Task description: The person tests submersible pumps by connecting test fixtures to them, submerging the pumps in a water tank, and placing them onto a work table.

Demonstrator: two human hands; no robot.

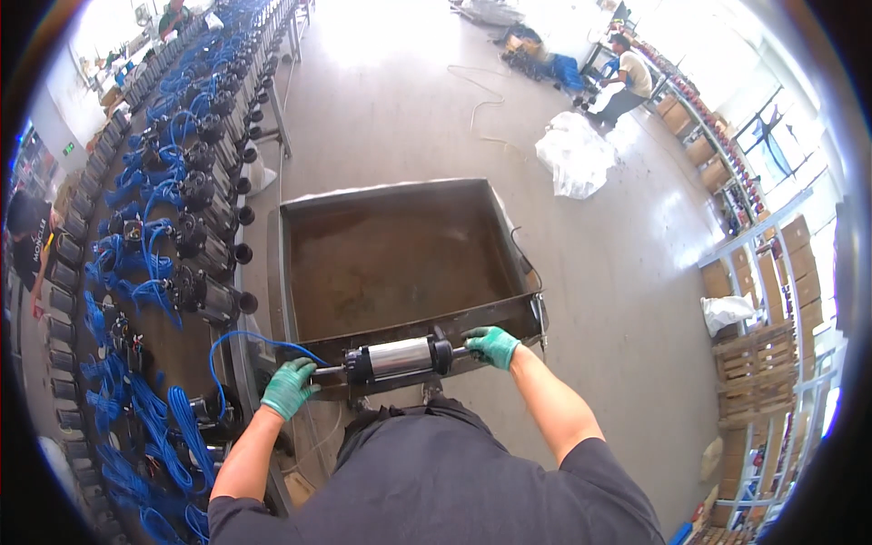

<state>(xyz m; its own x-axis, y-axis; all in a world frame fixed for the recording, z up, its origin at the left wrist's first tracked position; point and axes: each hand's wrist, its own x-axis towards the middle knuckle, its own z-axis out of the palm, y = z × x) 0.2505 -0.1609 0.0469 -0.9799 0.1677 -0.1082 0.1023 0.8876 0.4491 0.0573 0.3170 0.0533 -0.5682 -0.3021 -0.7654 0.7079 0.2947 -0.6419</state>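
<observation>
A submersible pump [400, 358] with a bright silver barrel and black ends lies crosswise in front of my body, above the near edge of a metal tank [391, 189]. My left hand [290, 388], in a green glove, is closed round a metal rod [329, 370] that sticks out of the pump's left end. Gloved in the same green, my right hand [493, 346] grips a short rod [460, 351] at the right end. A blue cable [259, 334] arches from the pump's left side toward the rack. My fingers hide the outer ends of both rods.
Along my left runs a long rack of similar pumps [204, 295] with coiled blue cables [168, 418]. Shallow brownish liquid appears to cover the tank's bottom. White plastic sheeting [575, 154] lies beyond it; a person [627, 82] crouches nearby. Shelves and wooden pallets [756, 372] line the right.
</observation>
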